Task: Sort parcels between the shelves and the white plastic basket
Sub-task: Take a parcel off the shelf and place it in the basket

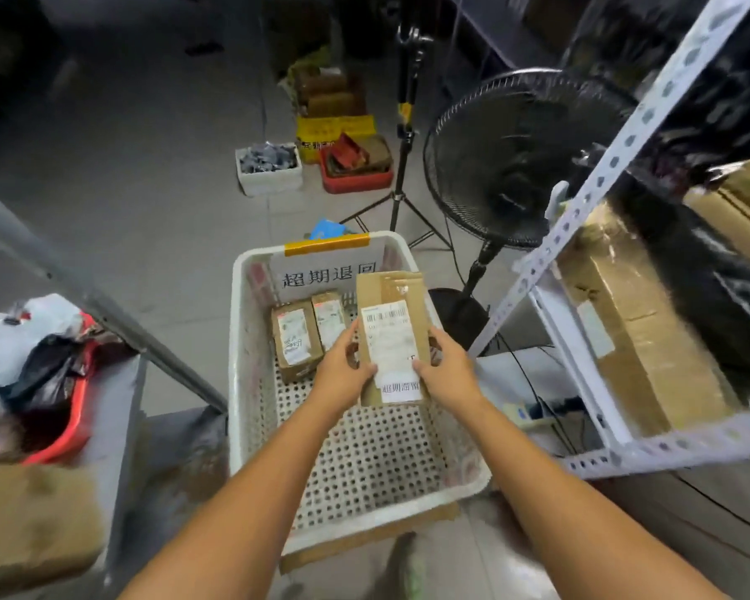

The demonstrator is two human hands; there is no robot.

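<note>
Holding parcel (390, 335) over basket's (243, 339) far right corner | left hand (343, 370) and right hand (444, 374) pinch its side edges | risk, I judge: tilted release catches the rim or lands on small boxes (295, 335)

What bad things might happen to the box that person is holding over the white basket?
1. The left hand and right hand grip only the lower end of the flat parcel, so it might tip forward or slip out.
2. If it drops, it would probably land on the two small boxes at the far end of the white basket and might dent them.
</note>
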